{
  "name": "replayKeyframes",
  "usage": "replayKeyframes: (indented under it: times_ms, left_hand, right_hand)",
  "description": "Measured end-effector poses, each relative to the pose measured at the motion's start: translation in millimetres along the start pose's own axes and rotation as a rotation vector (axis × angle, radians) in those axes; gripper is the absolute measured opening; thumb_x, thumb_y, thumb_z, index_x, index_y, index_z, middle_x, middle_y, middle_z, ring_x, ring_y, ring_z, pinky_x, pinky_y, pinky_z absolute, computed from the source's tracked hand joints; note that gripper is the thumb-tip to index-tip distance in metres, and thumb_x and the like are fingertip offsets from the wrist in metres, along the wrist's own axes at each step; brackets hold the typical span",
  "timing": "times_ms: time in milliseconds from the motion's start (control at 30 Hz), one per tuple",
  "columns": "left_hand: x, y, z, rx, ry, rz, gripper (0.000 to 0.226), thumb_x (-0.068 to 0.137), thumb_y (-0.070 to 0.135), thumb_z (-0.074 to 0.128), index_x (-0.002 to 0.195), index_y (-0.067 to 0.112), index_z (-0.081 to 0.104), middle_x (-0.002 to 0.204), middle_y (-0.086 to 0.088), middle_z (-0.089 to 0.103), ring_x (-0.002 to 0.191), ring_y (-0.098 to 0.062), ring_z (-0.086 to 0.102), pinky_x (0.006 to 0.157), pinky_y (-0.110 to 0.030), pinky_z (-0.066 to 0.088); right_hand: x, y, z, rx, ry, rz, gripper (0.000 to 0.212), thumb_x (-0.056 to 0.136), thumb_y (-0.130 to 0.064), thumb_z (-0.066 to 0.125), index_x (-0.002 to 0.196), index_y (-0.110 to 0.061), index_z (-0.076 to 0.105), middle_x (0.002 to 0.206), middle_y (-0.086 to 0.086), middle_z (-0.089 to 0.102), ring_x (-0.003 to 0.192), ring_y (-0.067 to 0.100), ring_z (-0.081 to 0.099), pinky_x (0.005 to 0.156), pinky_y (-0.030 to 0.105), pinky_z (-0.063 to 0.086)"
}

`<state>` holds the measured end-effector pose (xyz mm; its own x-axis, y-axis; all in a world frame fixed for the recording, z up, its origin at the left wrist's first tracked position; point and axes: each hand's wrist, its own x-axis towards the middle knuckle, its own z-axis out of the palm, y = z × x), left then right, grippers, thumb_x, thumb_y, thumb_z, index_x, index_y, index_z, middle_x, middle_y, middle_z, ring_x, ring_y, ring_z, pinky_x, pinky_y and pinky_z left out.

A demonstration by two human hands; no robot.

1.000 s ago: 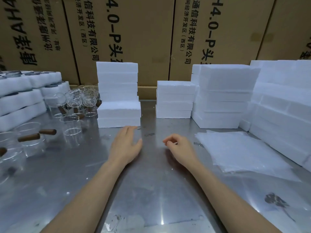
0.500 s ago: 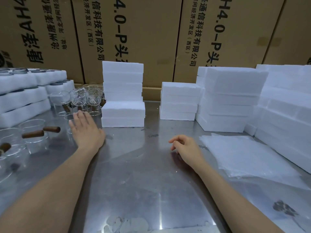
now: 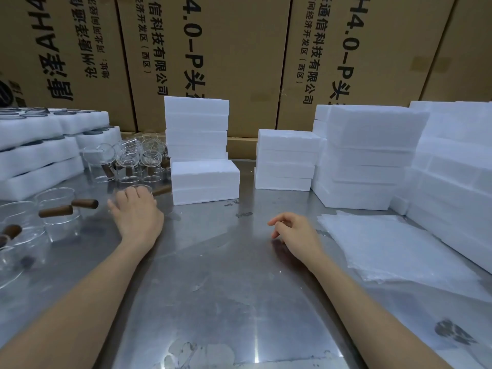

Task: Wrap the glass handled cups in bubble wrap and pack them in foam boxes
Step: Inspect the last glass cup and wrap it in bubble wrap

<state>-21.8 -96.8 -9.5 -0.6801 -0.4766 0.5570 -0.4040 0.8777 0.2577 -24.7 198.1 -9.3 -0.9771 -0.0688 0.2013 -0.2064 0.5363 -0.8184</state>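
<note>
A: Left hand (image 3: 137,214) — where, and doing what?

B: Laid over a glass cup (image 3: 138,188) beside the low foam box stack (image 3: 205,182), fingers bent down across the rim; wooden handle (image 3: 161,190) poking out to the right. Probably closing for a pick-up; firm grip or mere touch, cannot tell.

A: Right hand (image 3: 294,234)?

B: Idle on the steel table (image 3: 213,262), fingers loosely curled, holding nothing. Parked close to the bubble wrap sheets (image 3: 394,249), likely ready to pull one.

A: Further out?

B: More handled cups (image 3: 57,211) at left, clustered within easy reach; taller foam stacks (image 3: 370,155) at right, cardboard cartons (image 3: 213,62) behind. Nothing wrapped yet, seemingly.
</note>
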Motion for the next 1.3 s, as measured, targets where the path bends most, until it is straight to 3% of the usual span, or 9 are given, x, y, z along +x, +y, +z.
replayKeyframes:
  times_ms: [133, 300, 500, 633, 767, 933, 1067, 1200, 1300]
  left_hand:
    - [-14.5, 3.6, -6.9, -0.088, 0.017, -0.061, 0.022, 0.095, 0.011, 0.048, 0.109, -0.006, 0.051, 0.115, -0.027, 0.049, 0.115, -0.042, 0.041, 0.100, -0.072, 0.023]
    - [-19.3, 5.4, -22.9, -0.356, 0.195, -0.182, 0.021, 0.094, 0.016, 0.050, 0.102, -0.004, 0.051, 0.113, -0.027, 0.051, 0.111, -0.043, 0.044, 0.098, -0.059, 0.030]
    - [-47.1, 49.1, -25.7, -0.397, 0.397, 0.488, 0.014, 0.092, 0.013, 0.047, 0.082, 0.003, 0.050, 0.083, -0.018, 0.049, 0.079, -0.033, 0.046, 0.081, -0.050, 0.037]
    - [-69.6, 89.2, -17.6, -0.330, 0.455, 0.958, 0.007, 0.087, 0.017, 0.044, 0.089, 0.011, 0.046, 0.081, -0.013, 0.058, 0.082, -0.030, 0.043, 0.089, -0.048, 0.037]
    - [-80.8, 111.9, -20.2, -0.336, 0.393, 1.162, 0.013, 0.085, 0.018, 0.052, 0.088, 0.015, 0.040, 0.081, -0.008, 0.059, 0.083, -0.024, 0.043, 0.091, -0.041, 0.049]
    - [-86.6, 119.0, -23.5, -0.406, 0.366, 1.118, 0.014, 0.080, 0.015, 0.065, 0.082, 0.011, 0.052, 0.079, -0.007, 0.059, 0.072, -0.027, 0.056, 0.081, -0.035, 0.047]
    - [-89.8, 117.1, -26.9, -0.569, 0.275, 1.009, 0.030, 0.083, 0.034, 0.061, 0.096, 0.006, 0.064, 0.100, -0.009, 0.061, 0.096, -0.025, 0.051, 0.091, -0.030, 0.039]
    - [-89.5, 119.0, -36.7, -0.891, -0.079, 0.689, 0.085, 0.074, 0.061, 0.063, 0.142, 0.016, 0.037, 0.138, 0.012, 0.037, 0.127, -0.002, 0.036, 0.103, -0.010, 0.030]
    - [-89.1, 116.1, -36.1, -0.972, -0.348, 0.544, 0.098, 0.065, 0.072, 0.062, 0.148, 0.038, 0.022, 0.143, 0.035, 0.024, 0.129, 0.013, 0.030, 0.099, -0.005, 0.026]
  right_hand:
    - [1.6, -0.8, 0.0, -0.014, -0.008, 0.012, 0.024, 0.086, -0.013, 0.045, 0.080, -0.030, 0.061, 0.067, -0.011, 0.067, 0.061, 0.009, 0.055, 0.070, 0.031, 0.049]
    - [0.7, -0.5, -0.3, -0.019, 0.005, 0.010, 0.023, 0.086, -0.014, 0.045, 0.083, -0.029, 0.062, 0.067, -0.012, 0.067, 0.059, 0.004, 0.055, 0.068, 0.028, 0.047]
    - [-0.9, -4.6, -1.7, 0.102, 0.015, -0.001, 0.029, 0.096, -0.043, 0.040, 0.092, -0.025, 0.063, 0.069, -0.006, 0.066, 0.057, 0.007, 0.055, 0.061, 0.026, 0.045]
    - [0.6, -9.4, -5.2, 0.358, 0.062, 0.046, 0.041, 0.097, -0.052, 0.032, 0.093, -0.023, 0.061, 0.065, 0.003, 0.064, 0.045, 0.008, 0.047, 0.047, 0.020, 0.038]
    - [-2.4, -9.7, -5.6, 0.250, 0.092, -0.012, 0.043, 0.095, -0.041, 0.045, 0.058, -0.023, 0.057, 0.047, -0.006, 0.056, 0.040, 0.007, 0.041, 0.048, 0.023, 0.035]
    - [-2.2, -8.3, -8.1, 0.192, 0.139, -0.017, 0.052, 0.093, -0.029, 0.049, 0.041, -0.021, 0.049, 0.041, -0.009, 0.040, 0.043, 0.006, 0.033, 0.050, 0.024, 0.028]
    - [-4.0, -8.3, -8.9, 0.179, 0.168, -0.047, 0.050, 0.091, -0.025, 0.048, 0.042, -0.020, 0.049, 0.035, -0.012, 0.040, 0.038, 0.003, 0.034, 0.049, 0.024, 0.027]
    - [-4.8, -9.1, -8.1, 0.178, 0.201, -0.081, 0.055, 0.092, -0.025, 0.048, 0.037, -0.024, 0.049, 0.038, -0.013, 0.044, 0.040, 0.002, 0.036, 0.051, 0.025, 0.031]
    - [-4.6, -10.7, -8.5, 0.194, 0.246, -0.087, 0.052, 0.090, -0.025, 0.048, 0.038, -0.023, 0.049, 0.040, -0.011, 0.046, 0.041, 0.004, 0.035, 0.051, 0.026, 0.030]
